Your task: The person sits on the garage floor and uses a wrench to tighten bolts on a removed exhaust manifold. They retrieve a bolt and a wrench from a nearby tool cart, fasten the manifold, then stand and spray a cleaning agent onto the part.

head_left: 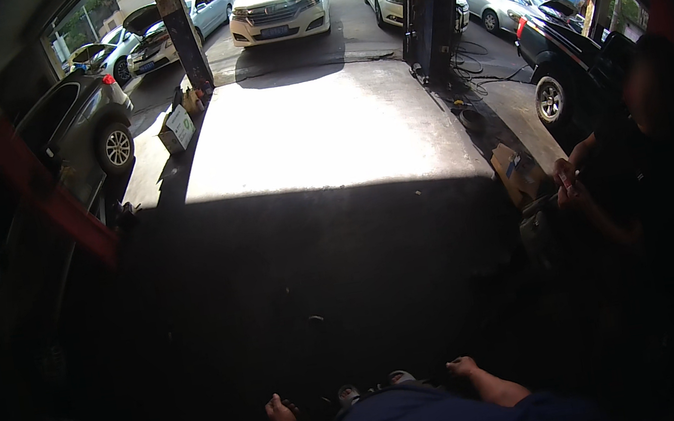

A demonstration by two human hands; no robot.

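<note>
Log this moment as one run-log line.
left hand: empty, hanging | right hand: empty, hanging | garage floor: shadowed | person: standing at right
</note>
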